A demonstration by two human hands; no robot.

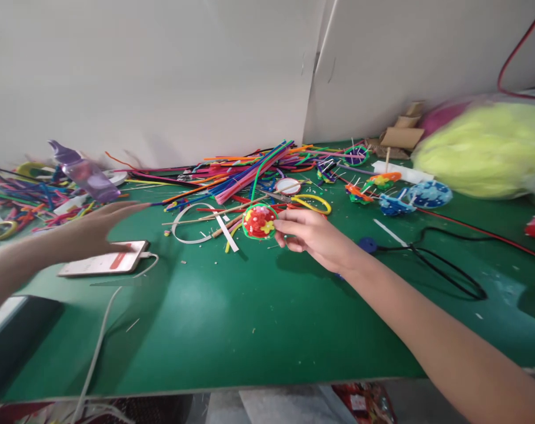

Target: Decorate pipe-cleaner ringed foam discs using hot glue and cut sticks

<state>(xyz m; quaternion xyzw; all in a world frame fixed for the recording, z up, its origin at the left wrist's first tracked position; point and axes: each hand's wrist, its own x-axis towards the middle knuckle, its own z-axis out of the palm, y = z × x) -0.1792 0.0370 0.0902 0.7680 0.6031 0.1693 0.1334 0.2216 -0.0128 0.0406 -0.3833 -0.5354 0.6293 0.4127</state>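
Note:
My right hand is closed, pinching the edge of a small red pipe-cleaner flower ornament with a green rim, a yellow bloom and white dots. A green pipe cleaner rises behind the ornament; whether the two are joined I cannot tell. My left hand is stretched out flat with nothing in it, over a phone plugged into a white cable. Beyond the ornament lie yellow-handled scissors, thin wooden sticks and a loop of white strip.
Bundled pipe cleaners lie along the back wall. A purple bottle leans at left. Blue and orange ornaments, a black cord and a yellow-green bagged bundle are at right. A dark box sits front left.

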